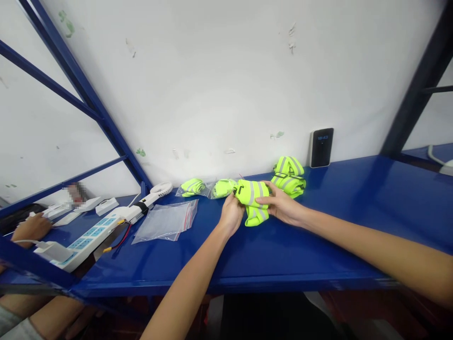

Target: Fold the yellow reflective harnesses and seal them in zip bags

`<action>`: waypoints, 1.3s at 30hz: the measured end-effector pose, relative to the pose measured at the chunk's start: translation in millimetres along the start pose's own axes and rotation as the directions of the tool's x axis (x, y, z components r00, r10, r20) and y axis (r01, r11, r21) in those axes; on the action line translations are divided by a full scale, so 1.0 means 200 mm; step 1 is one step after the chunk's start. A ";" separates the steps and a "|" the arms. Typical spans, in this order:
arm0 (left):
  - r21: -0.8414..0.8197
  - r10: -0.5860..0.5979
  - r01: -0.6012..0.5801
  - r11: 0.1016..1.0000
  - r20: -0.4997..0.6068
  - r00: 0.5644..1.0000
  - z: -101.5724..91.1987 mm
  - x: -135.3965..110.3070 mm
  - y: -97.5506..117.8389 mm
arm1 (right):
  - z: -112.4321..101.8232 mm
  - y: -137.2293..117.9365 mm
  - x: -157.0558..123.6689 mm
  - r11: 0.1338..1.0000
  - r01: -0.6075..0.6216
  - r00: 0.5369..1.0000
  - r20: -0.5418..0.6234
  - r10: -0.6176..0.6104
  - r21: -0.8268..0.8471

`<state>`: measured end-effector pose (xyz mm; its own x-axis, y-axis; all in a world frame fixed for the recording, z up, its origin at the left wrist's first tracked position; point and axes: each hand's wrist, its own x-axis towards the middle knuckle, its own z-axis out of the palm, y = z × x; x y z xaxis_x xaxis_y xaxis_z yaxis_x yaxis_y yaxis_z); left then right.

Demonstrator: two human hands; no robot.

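Both my hands grip a folded neon-yellow reflective safety vest (253, 198) with silver bands, held just above the blue shelf. My left hand (231, 215) pinches its near left side, and my right hand (279, 205) presses across its right side. Left of my hands lie two vests in clear plastic bags, one (222, 188) almost touching the held vest and another (193, 187) farther along. To the right, a pile of folded vests (288, 177) rests near the wall, just beyond my right fingers.
The blue steel shelf (318, 245) runs along a scuffed white wall (212, 85). Flat plastic bags (166, 219), a white fan (159, 190), a power strip (90, 236), and a dark upright device (321, 147) stand on it. A co-worker's hand (31, 226) shows at far left.
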<state>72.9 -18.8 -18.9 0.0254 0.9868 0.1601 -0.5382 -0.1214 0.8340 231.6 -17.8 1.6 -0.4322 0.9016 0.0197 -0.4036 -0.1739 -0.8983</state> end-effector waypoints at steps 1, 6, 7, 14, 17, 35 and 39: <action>-0.015 -0.019 0.019 1.000 0.008 1.000 0.01 -0.01 0.01 | 0.01 0.00 0.00 1.000 0.013 1.000 -0.010 -0.013 0.019; -0.045 -0.097 0.104 0.994 0.140 0.985 0.01 -0.04 0.07 | 0.02 -0.01 0.01 0.998 0.041 0.998 -0.057 -0.039 0.048; -0.045 -0.108 0.116 0.992 0.150 0.983 0.01 -0.04 0.08 | 0.02 -0.01 0.00 0.999 0.034 0.998 -0.058 -0.031 0.042; -0.147 -0.069 0.083 0.986 0.099 0.993 0.03 -0.06 0.10 | 0.01 -0.01 -0.03 0.991 0.119 0.992 0.051 -0.116 -0.061; -0.144 -0.059 0.075 0.987 0.113 0.992 0.03 -0.05 0.11 | 0.02 -0.01 -0.02 0.975 0.215 0.977 0.012 -0.215 -0.058; 0.621 0.152 -0.766 -0.165 0.784 0.602 -0.02 -0.08 0.08 | -0.01 0.01 0.03 0.997 0.074 0.984 -0.165 -0.067 0.035; 0.604 0.127 -0.774 -0.191 0.797 0.590 -0.03 -0.08 0.08 | 0.00 0.00 0.03 0.994 0.103 0.987 -0.117 -0.107 -0.039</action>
<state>59.1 -35.8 -9.9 0.6178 0.4815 0.6217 0.5918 -0.8053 0.0357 229.6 -13.1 0.9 -0.2894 0.9550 0.0642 -0.4144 -0.0645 -0.9078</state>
